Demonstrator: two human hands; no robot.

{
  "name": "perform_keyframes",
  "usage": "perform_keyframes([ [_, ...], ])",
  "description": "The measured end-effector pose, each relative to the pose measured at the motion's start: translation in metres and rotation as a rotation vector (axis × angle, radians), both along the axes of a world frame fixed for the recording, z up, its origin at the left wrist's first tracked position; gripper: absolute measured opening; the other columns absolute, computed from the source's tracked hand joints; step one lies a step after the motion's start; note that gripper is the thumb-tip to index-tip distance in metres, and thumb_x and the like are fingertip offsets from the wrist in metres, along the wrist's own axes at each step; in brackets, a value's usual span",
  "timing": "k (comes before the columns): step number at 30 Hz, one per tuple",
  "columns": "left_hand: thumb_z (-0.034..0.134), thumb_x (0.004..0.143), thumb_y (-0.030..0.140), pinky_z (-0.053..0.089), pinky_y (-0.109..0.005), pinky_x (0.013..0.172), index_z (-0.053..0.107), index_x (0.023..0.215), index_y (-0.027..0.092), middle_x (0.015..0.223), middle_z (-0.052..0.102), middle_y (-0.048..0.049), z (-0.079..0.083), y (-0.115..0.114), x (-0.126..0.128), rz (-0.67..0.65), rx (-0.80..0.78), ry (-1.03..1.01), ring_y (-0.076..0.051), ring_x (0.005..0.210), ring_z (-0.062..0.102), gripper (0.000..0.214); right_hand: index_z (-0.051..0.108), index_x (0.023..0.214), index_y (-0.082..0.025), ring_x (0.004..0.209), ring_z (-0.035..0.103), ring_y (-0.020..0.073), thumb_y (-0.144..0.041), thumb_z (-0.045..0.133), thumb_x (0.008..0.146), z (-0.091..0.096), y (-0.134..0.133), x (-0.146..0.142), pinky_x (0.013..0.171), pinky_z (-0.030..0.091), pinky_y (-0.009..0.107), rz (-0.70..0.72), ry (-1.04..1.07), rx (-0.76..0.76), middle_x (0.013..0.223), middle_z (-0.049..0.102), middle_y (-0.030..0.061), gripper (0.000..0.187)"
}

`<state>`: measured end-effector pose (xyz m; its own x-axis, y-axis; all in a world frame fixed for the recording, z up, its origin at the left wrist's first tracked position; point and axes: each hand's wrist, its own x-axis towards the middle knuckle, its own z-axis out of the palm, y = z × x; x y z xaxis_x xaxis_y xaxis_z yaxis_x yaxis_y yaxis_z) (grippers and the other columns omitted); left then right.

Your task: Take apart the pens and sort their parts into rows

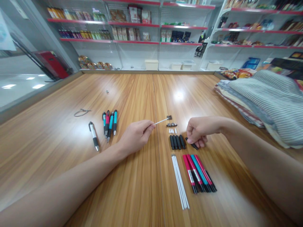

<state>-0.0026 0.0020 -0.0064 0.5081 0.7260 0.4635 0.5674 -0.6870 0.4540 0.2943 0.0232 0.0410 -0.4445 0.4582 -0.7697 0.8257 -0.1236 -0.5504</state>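
Note:
My left hand (137, 135) pinches a thin white pen refill (161, 121) that points to the right. Its far end meets a small dark cluster of what look like springs (169, 117). My right hand (199, 130) is closed on a black pen grip (194, 146), low over the table. Left of it lie several black pen grips (177, 142) in a row, with small white parts (172, 131) and metal pen tips (171, 125) above them. Nearer me rest several white refills (180, 183) and red and teal pen barrels (197, 173) with black ends.
Assembled pens (109, 124) lie on the left, with a white and black pen (94, 135) beside them. Behind are a thin looped cord (81, 112) and a tiny metal bit (107, 91). Folded cloths (267, 94) are piled at the right edge. Stocked shelves (134, 23) stand beyond the table.

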Motion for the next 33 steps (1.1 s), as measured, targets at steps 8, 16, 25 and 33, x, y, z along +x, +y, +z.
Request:
perform_keyframes([
  [8, 0.045, 0.097, 0.027, 0.041, -0.025, 0.063, 0.064, 0.09, 0.017, 0.077, 0.066, -0.0023, 0.001, 0.0, 0.0, 0.01, -0.014, 0.013, -0.012, 0.067, 0.058, 0.023, 0.065, 0.081, -0.013, 0.064, 0.07, 0.0162, -0.05, 0.073, 0.073, -0.006, 0.004, 0.007, 0.053, 0.053, 0.022, -0.04, 0.099, -0.058, 0.074, 0.073, 0.0074, 0.039],
  [16, 0.045, 0.097, 0.028, 0.04, -0.025, 0.061, 0.065, 0.089, 0.017, 0.074, 0.066, -0.0021, 0.0, 0.001, 0.0, 0.001, -0.001, 0.007, -0.013, 0.065, 0.058, 0.024, 0.065, 0.078, -0.012, 0.061, 0.068, 0.0153, -0.057, 0.071, 0.073, -0.007, 0.0, 0.0, 0.056, 0.057, 0.025, -0.077, 0.078, -0.015, 0.075, 0.073, 0.009, 0.046],
  [25, 0.045, 0.098, 0.028, 0.04, -0.024, 0.061, 0.063, 0.091, 0.017, 0.072, 0.063, -0.0007, 0.005, -0.003, 0.0, -0.07, -0.027, 0.044, -0.012, 0.065, 0.058, 0.023, 0.067, 0.077, -0.01, 0.06, 0.068, 0.0161, -0.06, 0.066, 0.076, -0.003, -0.001, -0.003, 0.055, 0.056, 0.025, -0.083, 0.072, 0.02, 0.073, 0.073, 0.0102, 0.05],
  [33, 0.041, 0.099, 0.026, 0.046, -0.025, 0.072, 0.062, 0.096, 0.016, 0.087, 0.067, -0.0048, 0.01, -0.008, 0.0, -0.32, -0.086, 0.148, -0.014, 0.081, 0.063, 0.023, 0.067, 0.081, -0.011, 0.063, 0.07, 0.0174, -0.062, 0.065, 0.077, -0.005, 0.002, 0.001, 0.058, 0.058, 0.027, -0.082, 0.06, 0.051, 0.078, 0.074, 0.0112, 0.051],
])
